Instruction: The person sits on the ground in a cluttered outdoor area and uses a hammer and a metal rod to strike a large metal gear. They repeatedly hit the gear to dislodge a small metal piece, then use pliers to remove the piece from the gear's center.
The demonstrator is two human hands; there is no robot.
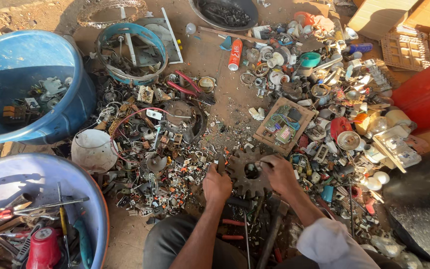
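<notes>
While both hands work low in the frame's centre, the right hand [280, 175] grips a rusty toothed gear [248, 172], fingers curled over its rim; the left hand [217, 185] pinches a small part, too small to identify.

- I am seeing both hands, left hand [217, 185] and right hand [279, 173], sitting hemmed in by small scrap [175, 174] on every side of the rusty gear [247, 172].
- A strip of bare ground [225, 94] is lying open ahead, running past the wooden board [284, 124].
- The blue tubs [70, 65] are blocking the left.
- The red container [424, 94] is closing off the right.
</notes>
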